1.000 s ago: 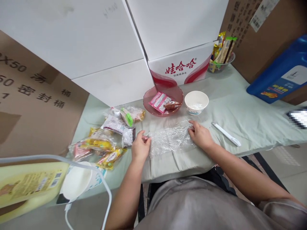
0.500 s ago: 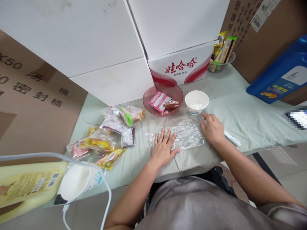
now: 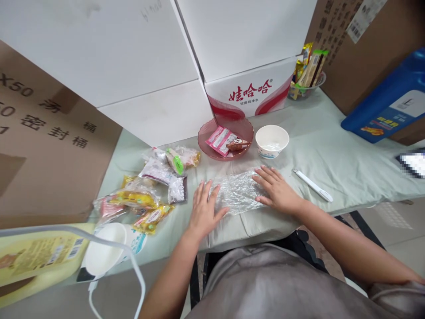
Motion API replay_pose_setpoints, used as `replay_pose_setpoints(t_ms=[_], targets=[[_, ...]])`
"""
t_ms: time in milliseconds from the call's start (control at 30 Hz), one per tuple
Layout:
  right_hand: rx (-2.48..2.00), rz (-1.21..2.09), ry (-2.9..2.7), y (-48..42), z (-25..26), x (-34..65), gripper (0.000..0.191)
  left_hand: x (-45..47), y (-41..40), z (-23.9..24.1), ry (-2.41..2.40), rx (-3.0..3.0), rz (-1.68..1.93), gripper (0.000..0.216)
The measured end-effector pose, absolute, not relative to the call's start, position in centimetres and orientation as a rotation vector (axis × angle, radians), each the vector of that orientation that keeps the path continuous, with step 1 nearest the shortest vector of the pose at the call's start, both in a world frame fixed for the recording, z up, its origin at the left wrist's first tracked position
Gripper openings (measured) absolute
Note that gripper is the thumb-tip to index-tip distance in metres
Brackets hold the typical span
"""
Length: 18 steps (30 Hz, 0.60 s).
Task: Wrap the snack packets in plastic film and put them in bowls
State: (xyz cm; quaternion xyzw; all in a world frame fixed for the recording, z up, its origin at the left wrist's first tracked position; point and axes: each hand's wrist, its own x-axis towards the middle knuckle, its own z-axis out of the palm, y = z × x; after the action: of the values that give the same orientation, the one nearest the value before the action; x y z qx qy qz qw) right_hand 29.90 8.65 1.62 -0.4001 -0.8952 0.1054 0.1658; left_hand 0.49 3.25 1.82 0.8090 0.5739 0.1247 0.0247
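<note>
A crinkled sheet of clear plastic film [image 3: 239, 190] lies on the pale green cloth between my hands. My left hand [image 3: 205, 210] rests at the film's left end, palm down with fingers spread. On its right end lies my right hand [image 3: 275, 190], fingers stretched out and slightly apart. A white utility knife [image 3: 313, 185] lies on the cloth to the right of my right hand. Behind the film stand a white paper bowl [image 3: 272, 141], with something clear inside, and a pink glass bowl [image 3: 203, 144] holding a pink packet [image 3: 219, 139] and a brown packet [image 3: 238, 145].
Several wrapped snacks [image 3: 156, 177] are piled at the left. A white paper cup [image 3: 106, 248] lies tipped by a yellow bottle [image 3: 36, 261] and a white cable [image 3: 141, 277]. White boxes [image 3: 156, 115] wall the back; a blue bottle [image 3: 388, 106] is at right.
My right hand has moved left onto the film, uncovering more of the utility knife. My left hand has shifted left to the film's end.
</note>
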Motion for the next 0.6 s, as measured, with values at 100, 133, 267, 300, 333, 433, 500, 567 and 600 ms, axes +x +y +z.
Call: replay_pose_setpoints(t_ms=[100,133,267,300,333,433,500,567,600], targets=[[-0.987,0.406,-2.509,7.7,2.6,32.4,0.059,-1.3,1.7,2.7,1.537,2.541,0.454,0.051],[-0.963,0.432,-2.515,7.3,2.5,33.2,0.055,-1.8,1.2,2.8,1.472,2.551,0.455,0.044],[-1.024,0.419,-2.512,6.2,0.9,35.4,0.029,-2.8,0.2,2.1,1.353,2.571,0.52,0.018],[-1.043,0.4,-2.505,6.0,0.6,35.6,0.025,-2.9,0.2,1.9,1.342,2.569,0.551,0.016],[-1.053,0.383,-2.499,5.8,0.4,35.7,0.022,-2.9,0.2,1.8,1.335,2.562,0.583,0.017],[-1.027,0.381,-2.454,5.5,0.8,35.4,0.018,-2.8,0.4,1.8,1.342,2.487,0.683,0.017],[-1.013,0.477,-2.382,5.4,1.5,35.1,0.017,-2.7,0.6,2.2,1.389,2.374,0.754,0.015],[-1.087,0.632,-2.286,5.5,2.3,34.8,0.019,-2.6,0.9,2.5,1.509,2.241,0.802,0.014],[-1.164,0.701,-2.233,5.5,2.5,34.7,0.02,-2.5,1.1,2.6,1.591,2.177,0.808,0.014]])
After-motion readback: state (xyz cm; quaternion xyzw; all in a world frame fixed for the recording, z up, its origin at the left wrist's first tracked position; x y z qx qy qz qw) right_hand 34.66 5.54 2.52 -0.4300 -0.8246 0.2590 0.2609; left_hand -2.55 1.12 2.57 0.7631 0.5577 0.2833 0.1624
